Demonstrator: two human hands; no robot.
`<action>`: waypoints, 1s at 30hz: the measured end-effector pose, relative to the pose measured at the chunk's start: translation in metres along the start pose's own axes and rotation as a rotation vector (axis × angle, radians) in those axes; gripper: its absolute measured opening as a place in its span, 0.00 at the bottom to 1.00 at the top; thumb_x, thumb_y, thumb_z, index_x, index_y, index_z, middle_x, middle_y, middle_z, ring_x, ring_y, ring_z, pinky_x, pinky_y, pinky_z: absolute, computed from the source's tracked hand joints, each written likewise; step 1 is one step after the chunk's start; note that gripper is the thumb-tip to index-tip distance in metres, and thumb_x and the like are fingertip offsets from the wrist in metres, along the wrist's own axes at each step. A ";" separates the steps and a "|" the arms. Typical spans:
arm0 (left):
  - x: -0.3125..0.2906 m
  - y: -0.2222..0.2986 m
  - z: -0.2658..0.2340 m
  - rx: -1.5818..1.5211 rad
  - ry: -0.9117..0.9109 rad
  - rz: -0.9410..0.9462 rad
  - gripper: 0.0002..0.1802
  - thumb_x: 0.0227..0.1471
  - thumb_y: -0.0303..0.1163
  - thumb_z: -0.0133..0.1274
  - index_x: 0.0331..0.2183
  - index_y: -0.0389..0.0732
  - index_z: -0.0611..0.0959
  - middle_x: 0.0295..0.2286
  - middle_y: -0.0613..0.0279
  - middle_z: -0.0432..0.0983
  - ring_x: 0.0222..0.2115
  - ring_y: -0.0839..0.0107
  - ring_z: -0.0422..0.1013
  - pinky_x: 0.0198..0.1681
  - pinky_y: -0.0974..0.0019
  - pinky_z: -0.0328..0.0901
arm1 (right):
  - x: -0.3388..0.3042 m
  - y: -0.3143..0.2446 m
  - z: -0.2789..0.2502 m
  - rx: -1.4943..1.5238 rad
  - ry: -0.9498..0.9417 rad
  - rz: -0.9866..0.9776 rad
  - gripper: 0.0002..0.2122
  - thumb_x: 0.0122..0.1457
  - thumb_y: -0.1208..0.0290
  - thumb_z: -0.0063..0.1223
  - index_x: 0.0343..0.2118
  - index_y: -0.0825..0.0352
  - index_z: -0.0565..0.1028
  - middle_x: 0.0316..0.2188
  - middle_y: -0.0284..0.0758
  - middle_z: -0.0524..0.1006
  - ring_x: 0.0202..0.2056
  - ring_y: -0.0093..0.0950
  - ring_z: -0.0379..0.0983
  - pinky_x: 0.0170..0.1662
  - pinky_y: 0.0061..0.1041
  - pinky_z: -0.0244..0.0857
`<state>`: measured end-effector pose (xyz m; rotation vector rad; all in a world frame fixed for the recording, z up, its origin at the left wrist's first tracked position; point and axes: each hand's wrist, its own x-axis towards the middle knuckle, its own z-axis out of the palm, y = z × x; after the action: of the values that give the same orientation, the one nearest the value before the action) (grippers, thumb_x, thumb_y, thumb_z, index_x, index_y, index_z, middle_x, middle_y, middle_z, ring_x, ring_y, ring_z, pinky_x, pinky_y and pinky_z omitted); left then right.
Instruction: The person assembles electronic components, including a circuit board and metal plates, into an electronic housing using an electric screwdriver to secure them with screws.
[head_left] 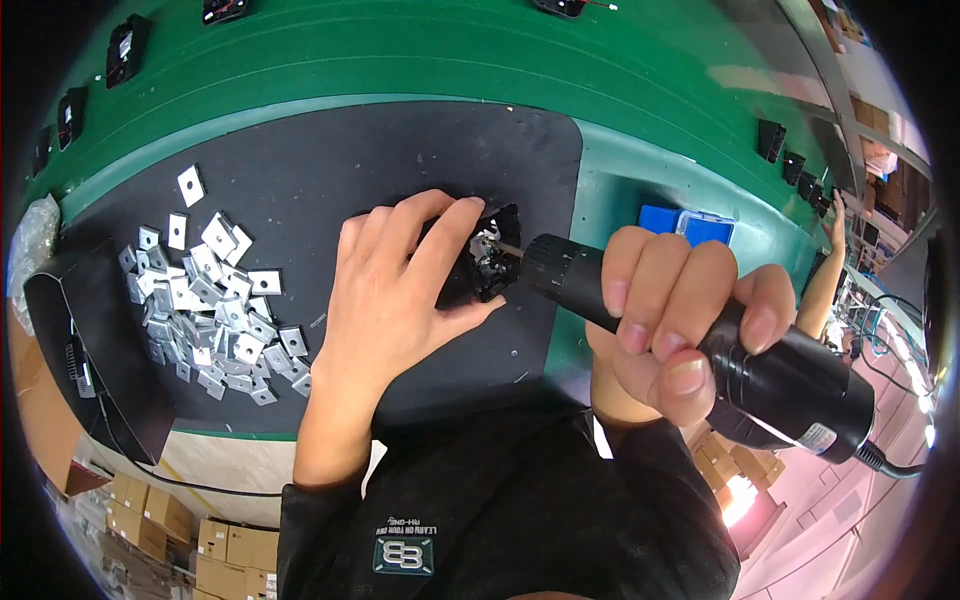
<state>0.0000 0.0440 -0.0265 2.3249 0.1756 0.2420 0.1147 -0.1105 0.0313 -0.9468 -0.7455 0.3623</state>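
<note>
My left hand [385,285] wraps round a black plastic housing [508,222] on the dark mat, its thumb on the near side and fingers over the far side. Shiny dark parts show inside the housing, whose left portion my fingers hide. In my right hand [675,320] is a black corded electric screwdriver [565,272], gripped round its body and tilted. Its thin bit points left into the housing; whether it touches a screw I cannot tell. Left of my left hand, many square metal plates [225,310] with holes lie in a loose pile.
A green conveyor belt [400,55] runs along the far side, carrying several black housings [125,50]. Right of the mat [440,140] sits a blue container [690,225]. A black box [105,350] stands at the left edge. Another person's arm [826,275] reaches in at far right.
</note>
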 end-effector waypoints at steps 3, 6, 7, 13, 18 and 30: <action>0.000 -0.002 0.001 -0.012 0.023 0.005 0.40 0.24 0.39 0.70 0.46 0.43 0.77 0.41 0.63 0.72 0.36 0.63 0.68 0.40 0.61 0.60 | -0.001 0.001 0.004 -0.027 -0.047 0.059 0.17 0.53 0.77 0.59 0.42 0.51 0.66 0.24 0.25 0.69 0.24 0.21 0.65 0.34 0.24 0.58; 0.001 -0.001 0.003 -0.019 0.057 0.027 0.39 0.24 0.39 0.70 0.45 0.41 0.78 0.41 0.62 0.74 0.37 0.62 0.69 0.40 0.60 0.61 | 0.000 -0.002 0.003 -0.071 -0.098 0.077 0.17 0.53 0.77 0.60 0.41 0.51 0.66 0.22 0.24 0.69 0.23 0.21 0.65 0.32 0.24 0.59; 0.002 0.000 0.003 -0.019 0.066 0.039 0.39 0.24 0.39 0.70 0.44 0.41 0.78 0.41 0.62 0.74 0.37 0.62 0.69 0.41 0.60 0.61 | 0.000 -0.003 0.003 -0.076 -0.088 0.072 0.17 0.53 0.77 0.61 0.40 0.51 0.66 0.21 0.23 0.69 0.22 0.21 0.66 0.31 0.25 0.60; 0.004 0.001 0.004 -0.018 0.064 0.017 0.38 0.24 0.38 0.70 0.44 0.40 0.78 0.41 0.60 0.75 0.38 0.60 0.69 0.42 0.60 0.61 | 0.003 0.005 -0.002 -0.023 -0.107 0.026 0.23 0.49 0.83 0.59 0.45 0.53 0.64 0.22 0.27 0.69 0.22 0.24 0.66 0.30 0.27 0.61; 0.002 0.001 0.002 0.001 -0.008 0.041 0.40 0.26 0.37 0.70 0.46 0.40 0.75 0.44 0.54 0.73 0.41 0.54 0.69 0.46 0.56 0.61 | -0.004 -0.033 -0.013 0.158 -0.073 -0.137 0.32 0.49 0.81 0.60 0.55 0.50 0.60 0.24 0.28 0.72 0.23 0.25 0.70 0.30 0.26 0.65; 0.115 0.079 0.036 0.048 0.022 0.326 0.43 0.30 0.31 0.66 0.53 0.39 0.72 0.47 0.50 0.72 0.46 0.50 0.69 0.51 0.55 0.64 | -0.081 -0.113 -0.107 -0.249 0.355 -0.214 0.20 0.52 0.76 0.61 0.44 0.55 0.64 0.19 0.25 0.69 0.19 0.24 0.66 0.28 0.27 0.61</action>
<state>0.1239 -0.0119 0.0201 2.3910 -0.1910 0.4288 0.1301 -0.2840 0.0531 -1.1169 -0.5644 -0.0898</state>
